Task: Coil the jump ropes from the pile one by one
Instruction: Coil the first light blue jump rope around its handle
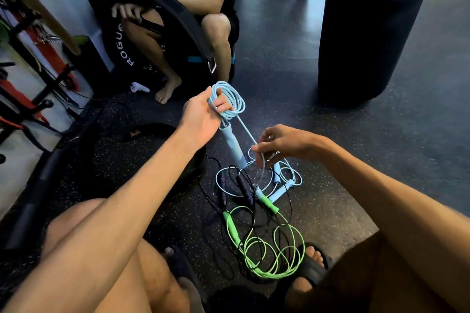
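My left hand (203, 115) grips a light blue jump rope (235, 99) that is wound in several loops around its fingers, and one blue handle (232, 147) hangs down from the hand. My right hand (282, 143) pinches the loose strand of the same rope, which runs taut from the coil down to it. On the floor below lies the pile: a green rope (274, 251) with green handles, a black rope with dark purple handles (244, 187), and more light blue cord with a blue handle (278, 192).
Another person sits ahead on the floor, holding a black belt beside a weight plate (122, 43). A black punching bag (368, 28) hangs at the right. A rack of gear stands at the left. My knees and sandalled feet frame the pile.
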The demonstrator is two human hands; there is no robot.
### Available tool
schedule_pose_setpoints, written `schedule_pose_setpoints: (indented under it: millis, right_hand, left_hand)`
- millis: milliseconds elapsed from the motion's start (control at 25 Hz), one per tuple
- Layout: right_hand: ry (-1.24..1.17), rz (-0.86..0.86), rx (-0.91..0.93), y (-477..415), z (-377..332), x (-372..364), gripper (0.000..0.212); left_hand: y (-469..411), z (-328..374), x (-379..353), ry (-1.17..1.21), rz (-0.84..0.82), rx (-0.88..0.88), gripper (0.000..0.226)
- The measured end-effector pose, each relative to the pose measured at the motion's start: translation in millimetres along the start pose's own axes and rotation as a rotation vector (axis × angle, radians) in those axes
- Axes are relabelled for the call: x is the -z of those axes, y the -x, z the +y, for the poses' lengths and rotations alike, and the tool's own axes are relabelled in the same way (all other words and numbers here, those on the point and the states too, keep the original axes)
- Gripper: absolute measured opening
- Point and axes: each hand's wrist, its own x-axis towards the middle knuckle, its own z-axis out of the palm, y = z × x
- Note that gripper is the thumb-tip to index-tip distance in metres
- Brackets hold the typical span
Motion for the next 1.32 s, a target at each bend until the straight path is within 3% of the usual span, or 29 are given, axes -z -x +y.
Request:
schedule_pose_setpoints:
  millis: [280,400,520,720,840,1000,1200,1320]
  right_hand:
    - [0.144,-0.001,-0.002,-7,6,-16,0.01]
    - [0.146,0.029,0.142,-4,-2,-16,0.012]
    - [0.124,0.062,0.274,1,-16,-20,0.019]
    - [0.132,0.216,0.396,4,-26,-17,0.024]
    - [0.037,0.293,0.377,4,-27,-14,0.021]
    - [-0.044,0.413,0.354,0,-29,-10,0.008]
    - [0.188,0.393,0.265,-10,-22,-10,0.012]
    - [0.483,0.204,0.137,-14,-7,2,0.017]
  left_hand:
    - [-9,-13,-1,-0.215,0.21,-0.21,0.031]
    - [-13,-16,7,-0.673,0.301,-0.385,0.025]
    - [-7,-20,6,-1.118,0.285,-0.469,0.014]
    - [1,-25,2,-1.631,0.083,-0.294,0.02]
    - [4,-28,3,-1.534,-0.14,0.013,0.035]
    - [14,-22,-7,-1.249,-0.241,0.322,0.044]
    - [16,-10,-6,-1.107,-0.279,0.434,0.039]
    - [14,-3,-2,-0.88,-0.242,0.419,0.037]
